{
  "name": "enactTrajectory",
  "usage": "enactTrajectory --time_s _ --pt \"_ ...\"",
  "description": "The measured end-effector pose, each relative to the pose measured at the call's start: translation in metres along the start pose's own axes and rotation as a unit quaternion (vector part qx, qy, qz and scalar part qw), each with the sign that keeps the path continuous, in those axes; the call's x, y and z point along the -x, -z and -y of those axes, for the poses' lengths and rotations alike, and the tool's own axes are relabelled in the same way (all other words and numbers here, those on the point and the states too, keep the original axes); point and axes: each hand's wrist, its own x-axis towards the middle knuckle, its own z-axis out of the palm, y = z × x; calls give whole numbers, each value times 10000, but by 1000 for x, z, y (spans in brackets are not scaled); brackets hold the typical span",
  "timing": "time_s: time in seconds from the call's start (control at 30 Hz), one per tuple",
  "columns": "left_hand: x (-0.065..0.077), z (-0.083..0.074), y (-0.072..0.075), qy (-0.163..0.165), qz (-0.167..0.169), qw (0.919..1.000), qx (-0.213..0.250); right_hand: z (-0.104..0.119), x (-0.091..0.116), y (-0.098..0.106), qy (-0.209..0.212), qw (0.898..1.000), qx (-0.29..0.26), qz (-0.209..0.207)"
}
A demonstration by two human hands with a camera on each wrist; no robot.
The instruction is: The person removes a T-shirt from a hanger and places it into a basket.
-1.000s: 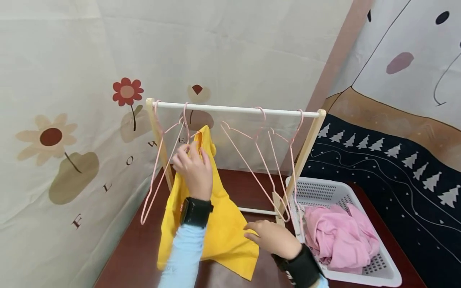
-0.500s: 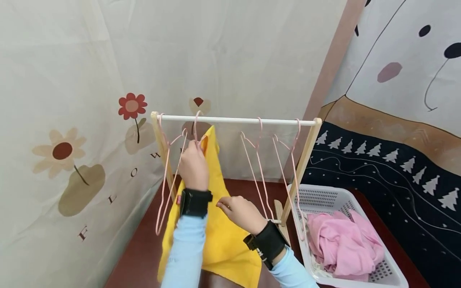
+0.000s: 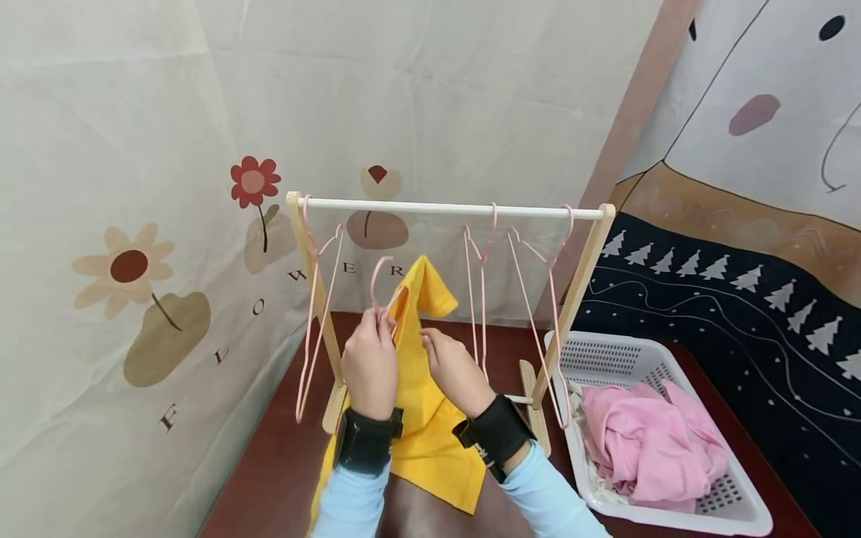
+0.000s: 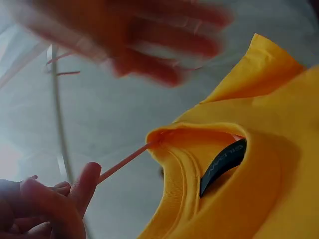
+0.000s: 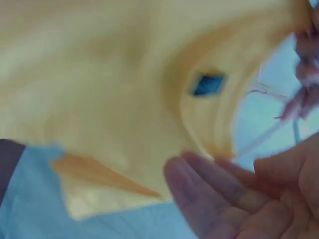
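My left hand (image 3: 370, 366) pinches a pink clothes hanger (image 3: 375, 280) just below its hook, which stands free beneath the rail. A yellow T-shirt (image 3: 418, 392) drapes from one arm of this hanger, its sleeve peaking up on the right. In the left wrist view, the hanger arm runs into the ribbed collar (image 4: 175, 186), where a dark neck label (image 4: 224, 164) shows. My right hand (image 3: 460, 370) is beside the shirt's upper part. Its fingers (image 5: 199, 186) are extended close to the collar in the right wrist view, gripping nothing.
A small rack with a white rail (image 3: 403, 208) and wooden posts stands behind the hands. Bare pink hangers hang on it, one at left (image 3: 312, 336) and two at right. A white basket (image 3: 753, 508) holds crumpled pink cloth (image 3: 652, 448).
The hanger's hook has come off the rail and down toward me, with the shirt on it. My right hand has moved up and left from the shirt's lower part to near its collar.
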Motion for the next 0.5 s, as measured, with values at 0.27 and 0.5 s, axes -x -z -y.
enactTrajectory --time_s 0.27,0.5 --pt "17 43 8 -1092 1091 9876 272 -22 -23 -41 -275 9885 -1414 -452" --pt "13 57 29 -2051 1484 9673 -162 -54 -35 -76 304 9699 -1864 -1538"
